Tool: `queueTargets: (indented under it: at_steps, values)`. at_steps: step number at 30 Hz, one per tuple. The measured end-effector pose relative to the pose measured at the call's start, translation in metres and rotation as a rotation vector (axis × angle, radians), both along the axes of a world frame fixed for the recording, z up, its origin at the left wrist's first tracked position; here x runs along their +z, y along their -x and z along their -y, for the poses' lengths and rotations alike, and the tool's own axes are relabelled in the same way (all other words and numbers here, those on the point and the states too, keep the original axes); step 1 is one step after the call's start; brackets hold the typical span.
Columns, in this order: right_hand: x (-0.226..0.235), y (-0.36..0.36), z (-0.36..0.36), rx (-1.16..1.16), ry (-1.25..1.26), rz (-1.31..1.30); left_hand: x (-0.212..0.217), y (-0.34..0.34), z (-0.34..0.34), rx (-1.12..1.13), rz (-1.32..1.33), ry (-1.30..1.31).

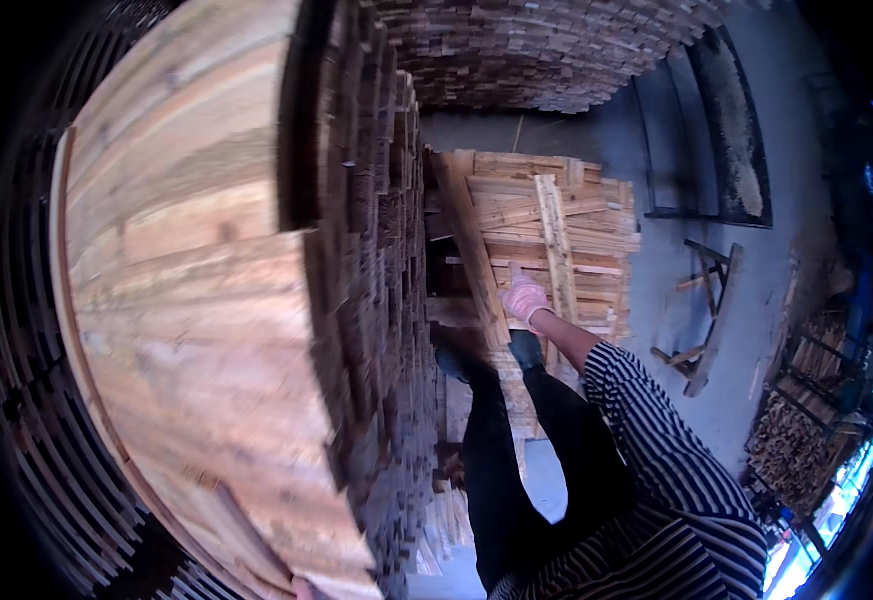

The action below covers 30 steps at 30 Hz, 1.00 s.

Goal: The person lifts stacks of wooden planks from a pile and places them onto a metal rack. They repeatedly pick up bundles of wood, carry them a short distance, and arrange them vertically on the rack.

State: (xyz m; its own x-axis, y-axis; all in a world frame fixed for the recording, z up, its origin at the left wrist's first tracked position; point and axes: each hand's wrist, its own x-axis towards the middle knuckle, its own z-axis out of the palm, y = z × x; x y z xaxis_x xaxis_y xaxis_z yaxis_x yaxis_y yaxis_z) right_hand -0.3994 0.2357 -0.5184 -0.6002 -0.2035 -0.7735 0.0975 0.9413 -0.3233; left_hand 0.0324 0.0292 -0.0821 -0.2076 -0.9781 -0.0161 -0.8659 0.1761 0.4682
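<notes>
Hanging low, right hand (525, 297) in a pink glove, just beside the lower half of a dark-edged plank (474, 245). One finger extended, the others bunched; cannot tell whether they grip or only brush the wood. Left hand (305, 590) apparently a sliver at the lower edge, by the tall stack (187, 290); finger state cannot be told.

Plank slants over the left side of the low pile (602, 235), near end by the shoes (527, 350). Judged stiff, rough, moderately heavy, hardly fragile; splinters likely. Best held by both long edges near mid-length, for balance.

Narrow pale board (557, 245) lies right of the hand. Farther right, grey floor (672, 320) and a wooden frame (714, 320).
</notes>
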Motion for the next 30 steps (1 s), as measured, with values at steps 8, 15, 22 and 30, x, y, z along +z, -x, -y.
queueTargets:
  at_steps: [8,15,22,30]
  values:
    - [-0.113,0.018,0.024,-0.111,0.223,0.258,-0.037,-0.064,0.037,-0.115,0.094,0.000]
    - [0.120,0.017,-0.038,-0.808,0.868,0.588,-0.015,-0.095,0.014,-0.236,0.341,0.122]
    - [0.305,0.047,-0.083,-0.640,1.530,0.684,0.023,-0.027,0.007,-0.135,0.206,-0.176]
    - [0.579,0.102,0.096,0.066,1.739,0.827,0.030,-0.023,-0.002,-0.096,0.157,0.128]
